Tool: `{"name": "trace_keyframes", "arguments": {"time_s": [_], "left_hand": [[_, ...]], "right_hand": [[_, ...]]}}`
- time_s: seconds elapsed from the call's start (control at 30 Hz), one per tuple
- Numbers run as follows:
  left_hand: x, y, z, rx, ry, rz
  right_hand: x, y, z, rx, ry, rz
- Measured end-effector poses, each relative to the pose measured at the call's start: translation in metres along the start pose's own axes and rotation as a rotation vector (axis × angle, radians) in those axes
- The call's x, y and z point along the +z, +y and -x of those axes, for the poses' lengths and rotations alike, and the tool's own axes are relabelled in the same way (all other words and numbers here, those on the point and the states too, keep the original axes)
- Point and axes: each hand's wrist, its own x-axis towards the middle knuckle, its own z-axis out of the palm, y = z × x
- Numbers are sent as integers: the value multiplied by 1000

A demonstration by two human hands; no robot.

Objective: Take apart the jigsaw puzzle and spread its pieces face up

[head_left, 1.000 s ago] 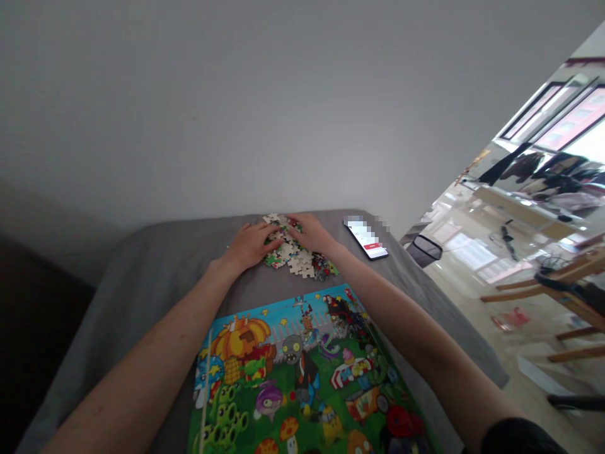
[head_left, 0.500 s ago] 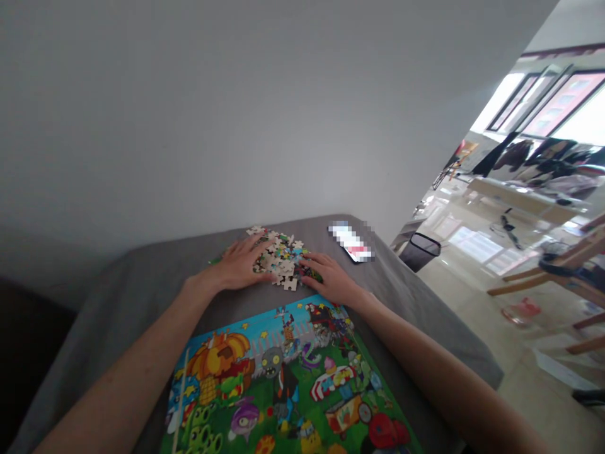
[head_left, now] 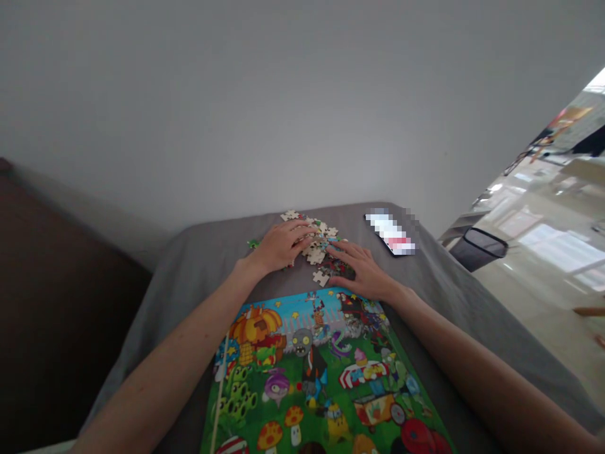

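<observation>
Our left hand (head_left: 278,246) and right hand (head_left: 363,270) are spread loosely over puzzle pieces (head_left: 316,255), nothing visibly pinched; tbh we'd sweep gently so none skid onto the picture board (head_left: 326,384).

The picture board (head_left: 307,372), printed with cartoon characters, lies on a grey cloth (head_left: 184,277). Just beyond its far edge is a heap of puzzle pieces (head_left: 316,255), many with pale backs up. The left hand (head_left: 278,246) rests on the heap's left side, beyond the board; the right hand (head_left: 363,270), fingers spread, touches its right side, near the board's far right corner. Past that corner lies a lit phone (head_left: 385,232).
</observation>
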Motion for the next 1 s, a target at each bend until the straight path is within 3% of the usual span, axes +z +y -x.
{"name": "trace_keyframes", "arguments": {"time_s": [0.1,0.23,0.4,0.57,0.63,0.8,1.0], "left_hand": [[-1,5,2,45,-112,17],[9,7,2,84,-278,-49],[15,5,-3,132,-119,-12],[5,3,-5,58,9,91],[3,2,-6,50,23,112],[8,4,-5,38,-50,16],[4,2,-2,-126,69,-95]], "right_hand": [[1,0,-1,30,-35,3],[2,1,-3,68,47,14],[1,3,-4,47,166,-26],[-2,10,-4,172,270,-94],[-4,12,-4,188,254,-98],[-4,13,-4,53,121,-35],[-5,7,1,149,92,52]]}}
